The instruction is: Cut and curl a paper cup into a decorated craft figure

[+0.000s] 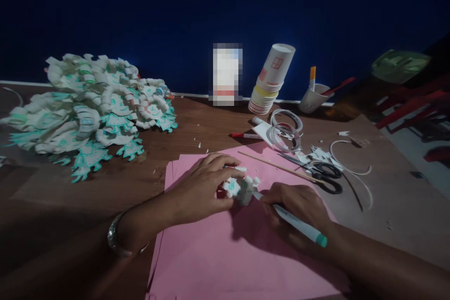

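My left hand (204, 187) holds a small white paper doll head (242, 190) with curled paper strips and green drawn marks, fingers closed around its left side. In my right hand (298, 208) is a marker (298, 226) with a green end, its tip touching or very close to the paper piece. Both hands are over pink paper sheets (246, 262) stacked on the brown table. Part of the paper piece is hidden behind my left fingers.
Many finished-looking paper dolls (117, 103) are heaped at the left. Scissors (326, 176), a thin stick (277, 166), tape rolls (286, 133), a red marker (246, 135) and paper scraps (321, 157) lie at the right. Behind stand stacked paper cups (276, 70) and a cup with tools (312, 98).
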Motion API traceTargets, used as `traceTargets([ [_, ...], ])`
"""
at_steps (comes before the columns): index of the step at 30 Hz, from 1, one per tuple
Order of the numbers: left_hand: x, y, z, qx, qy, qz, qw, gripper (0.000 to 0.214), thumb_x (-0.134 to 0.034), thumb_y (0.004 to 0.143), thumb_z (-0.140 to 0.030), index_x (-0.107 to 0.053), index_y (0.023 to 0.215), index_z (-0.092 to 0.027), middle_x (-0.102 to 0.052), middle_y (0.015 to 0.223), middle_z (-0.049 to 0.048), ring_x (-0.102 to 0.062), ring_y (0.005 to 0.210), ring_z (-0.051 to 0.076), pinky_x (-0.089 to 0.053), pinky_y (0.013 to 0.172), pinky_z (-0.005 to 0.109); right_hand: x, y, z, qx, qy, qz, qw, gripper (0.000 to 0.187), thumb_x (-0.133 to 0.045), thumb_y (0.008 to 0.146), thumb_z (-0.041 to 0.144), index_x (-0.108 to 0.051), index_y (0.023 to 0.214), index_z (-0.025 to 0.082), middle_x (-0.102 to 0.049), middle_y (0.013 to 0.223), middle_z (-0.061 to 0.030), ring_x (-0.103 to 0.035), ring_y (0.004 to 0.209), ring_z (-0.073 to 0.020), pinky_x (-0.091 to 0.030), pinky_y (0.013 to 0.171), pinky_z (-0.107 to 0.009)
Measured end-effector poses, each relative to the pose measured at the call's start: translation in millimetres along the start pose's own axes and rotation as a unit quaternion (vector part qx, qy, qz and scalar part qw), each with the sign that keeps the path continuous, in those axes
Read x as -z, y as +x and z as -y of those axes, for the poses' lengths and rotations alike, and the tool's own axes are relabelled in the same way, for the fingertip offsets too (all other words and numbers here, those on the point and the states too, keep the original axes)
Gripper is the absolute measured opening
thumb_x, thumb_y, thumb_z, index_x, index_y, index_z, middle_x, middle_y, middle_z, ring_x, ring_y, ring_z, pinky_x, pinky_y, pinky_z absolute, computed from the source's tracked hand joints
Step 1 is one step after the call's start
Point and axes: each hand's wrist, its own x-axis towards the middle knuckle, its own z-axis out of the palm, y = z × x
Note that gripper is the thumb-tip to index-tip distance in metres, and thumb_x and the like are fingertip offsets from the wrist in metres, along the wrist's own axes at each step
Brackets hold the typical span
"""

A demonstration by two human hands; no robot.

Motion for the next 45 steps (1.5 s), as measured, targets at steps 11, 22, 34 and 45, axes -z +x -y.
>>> traceTargets([
  [11, 3.8, 0, 6, -0.027, -0.022, -0.023, 0.999, 0.062, -0.067, 0.073, -0.012, -0.059, 0.131, -0.033, -0.056, 0.136, 0.0015, -0.047, 0.130, 0.025, -0.039, 0.111, 0.043, 9, 10, 10, 0.093, 0.007, -0.043, 0.995, 0.016, -0.054, 0.093, 0.007, -0.060, 0.103, 0.018, -0.062, 0.076, -0.0020, -0.058, 0.061, -0.0127, -0.042, 0.054, -0.024],
  [22, 7.7, -1, 1, -0.038, -0.036, -0.041, 0.998, 0.044, -0.062, 0.081, -0.013, -0.062, 0.122, -0.027, -0.058, 0.136, 0.0049, -0.053, 0.125, 0.026, -0.047, 0.105, 0.046, -2, 15, -12, 0.058, -0.053, -0.001, 0.997, 0.039, -0.057, 0.091, 0.009, -0.060, 0.127, 0.023, -0.069, 0.112, -0.0108, -0.056, 0.114, -0.0300, -0.049, 0.093, -0.047],
  [34, 7.3, -4, 8, -0.026, -0.082, -0.042, 0.995, 0.046, -0.061, 0.085, -0.015, -0.063, 0.128, -0.032, -0.058, 0.138, 0.0037, -0.055, 0.123, 0.023, -0.057, 0.089, 0.037, -3, 17, -14, 0.053, -0.030, -0.007, 0.998, 0.025, -0.058, 0.089, 0.013, -0.064, 0.113, 0.018, -0.067, 0.102, -0.0116, -0.056, 0.105, -0.0291, -0.050, 0.088, -0.045],
  [45, 7.1, -6, 1, -0.024, -0.002, -0.044, 0.999, 0.054, -0.072, 0.076, -0.019, -0.062, 0.128, -0.031, -0.049, 0.142, 0.0056, -0.047, 0.130, 0.029, -0.041, 0.110, 0.052, 5, 16, -3, 0.065, -0.006, -0.070, 0.995, 0.031, -0.055, 0.089, 0.009, -0.060, 0.117, 0.018, -0.063, 0.097, -0.0102, -0.057, 0.089, -0.0242, -0.050, 0.073, -0.037],
])
